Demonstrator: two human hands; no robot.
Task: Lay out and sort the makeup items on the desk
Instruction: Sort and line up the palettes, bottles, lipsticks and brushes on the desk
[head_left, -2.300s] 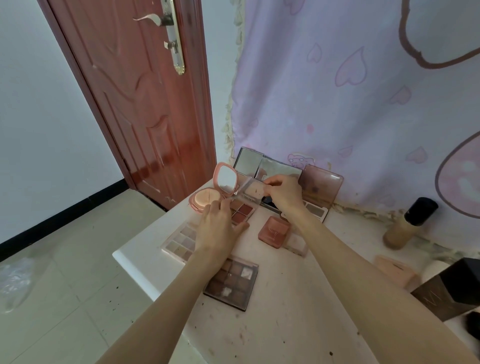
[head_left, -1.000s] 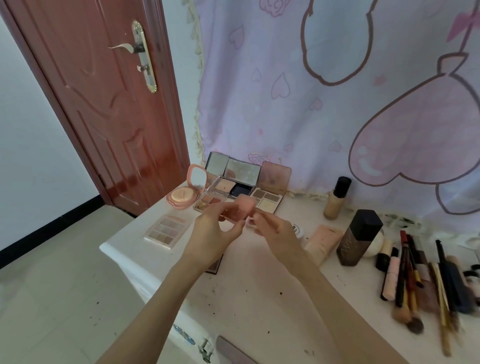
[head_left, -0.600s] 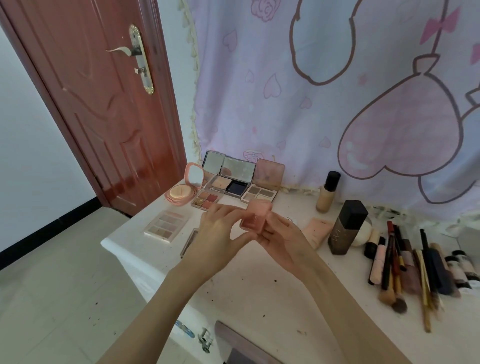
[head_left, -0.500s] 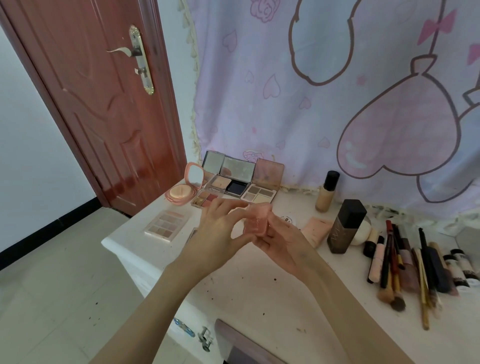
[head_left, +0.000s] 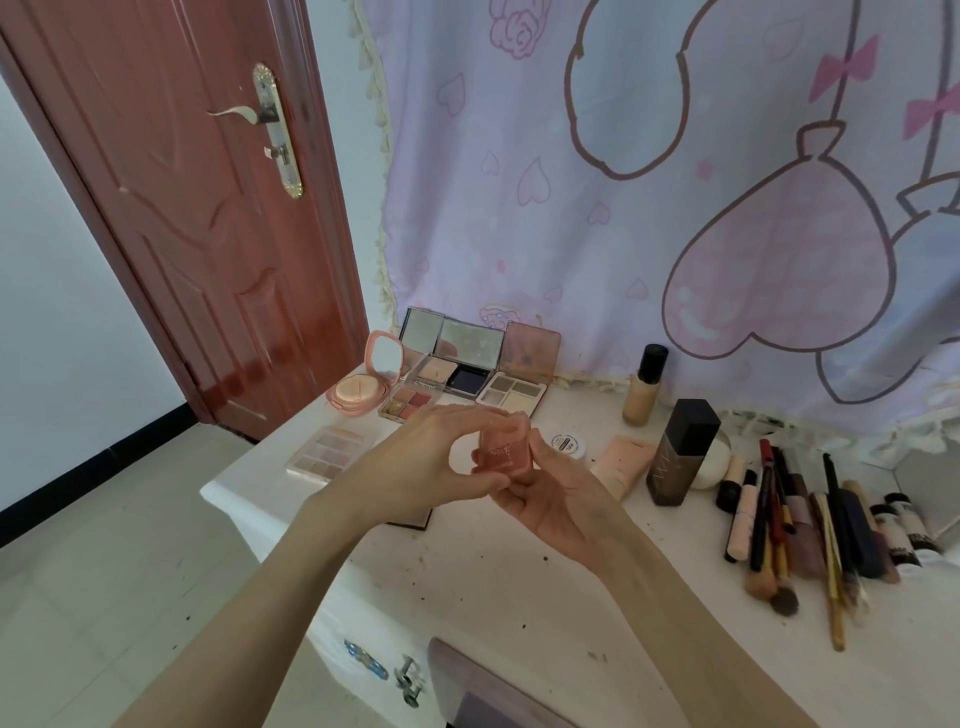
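While held up above the tabletop (head_left: 519, 613), sits upright between both hands: a small pink compact (head_left: 500, 451), pinched by the left hand (head_left: 415, 462) with curled fingers (head_left: 470, 415) over its top edge and thumb under its lower left corner, and cradled from below and the right by the right hand (head_left: 556, 499), thumb pressed on its right side. Bears faint pale lettering on its front, too small to read. Just right of the compact, lying flat: a white round jar (head_left: 567, 443) with a printed lid, text illegible. Further right of the compact, standing upright: a dark square bottle (head_left: 680, 452) marked with large pale letters, partly legible only. Behind the compact, propped open: mirrored palettes (head_left: 467, 364).
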